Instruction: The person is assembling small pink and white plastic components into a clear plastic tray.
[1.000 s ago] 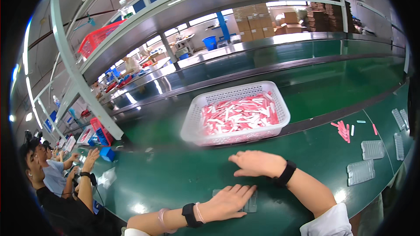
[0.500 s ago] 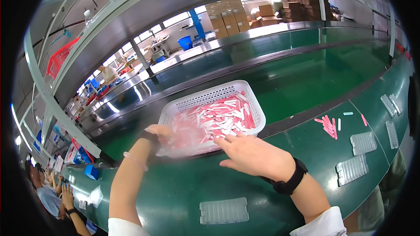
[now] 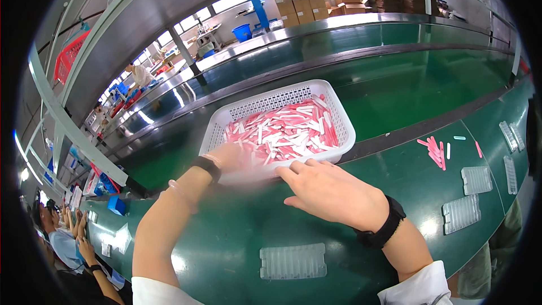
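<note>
A white perforated plastic basket [image 3: 219, 120] holds a heap of small flat pink and white sticks [image 3: 282, 130]. My left hand [image 3: 228, 158] reaches in over its near left side, at the edge of the heap. Motion smears those fingers, so whatever they may hold is hidden. At the near rim, toward the right, my right hand [image 3: 339, 192] lies palm down with fingers stretched out; its fingertips meet the rim and nothing shows in its grasp. Closer to me on the green table rests a clear ribbed plastic tray [image 3: 293, 261].
Right of the basket lie several loose pink sticks [image 3: 435, 152], beside more clear trays [image 3: 477, 180]. A green conveyor belt [image 3: 418, 90] runs behind the basket. At far left are a small blue box [image 3: 117, 205] and another person's hands [image 3: 84, 248].
My left hand has moved right and a little farther away along the basket's near side. The whole view has shifted, with the basket now higher in the picture. My right hand keeps its outstretched pose.
</note>
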A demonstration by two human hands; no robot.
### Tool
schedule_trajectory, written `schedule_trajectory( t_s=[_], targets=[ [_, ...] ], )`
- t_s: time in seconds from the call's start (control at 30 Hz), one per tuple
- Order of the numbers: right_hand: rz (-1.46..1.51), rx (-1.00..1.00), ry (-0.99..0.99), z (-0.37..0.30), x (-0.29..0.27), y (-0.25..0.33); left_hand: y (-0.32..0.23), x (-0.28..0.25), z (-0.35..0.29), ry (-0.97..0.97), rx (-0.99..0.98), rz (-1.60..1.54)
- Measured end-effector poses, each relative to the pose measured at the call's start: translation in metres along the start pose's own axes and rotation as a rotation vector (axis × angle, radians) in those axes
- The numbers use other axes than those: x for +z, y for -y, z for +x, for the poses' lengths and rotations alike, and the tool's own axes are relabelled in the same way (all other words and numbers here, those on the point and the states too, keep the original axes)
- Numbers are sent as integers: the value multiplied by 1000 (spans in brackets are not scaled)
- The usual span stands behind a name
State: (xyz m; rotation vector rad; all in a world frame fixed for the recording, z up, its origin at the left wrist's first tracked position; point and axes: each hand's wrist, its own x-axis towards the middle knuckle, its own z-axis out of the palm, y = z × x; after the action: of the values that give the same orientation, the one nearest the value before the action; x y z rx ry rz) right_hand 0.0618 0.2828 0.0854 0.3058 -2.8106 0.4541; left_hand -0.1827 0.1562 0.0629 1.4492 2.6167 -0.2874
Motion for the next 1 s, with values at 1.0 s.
schedule_trajectory(
  t_s=[1.0],
  targets=[
    [298,185,-513,26,1,0,-16,-38,-39,-178,111,-1822]
  ],
)
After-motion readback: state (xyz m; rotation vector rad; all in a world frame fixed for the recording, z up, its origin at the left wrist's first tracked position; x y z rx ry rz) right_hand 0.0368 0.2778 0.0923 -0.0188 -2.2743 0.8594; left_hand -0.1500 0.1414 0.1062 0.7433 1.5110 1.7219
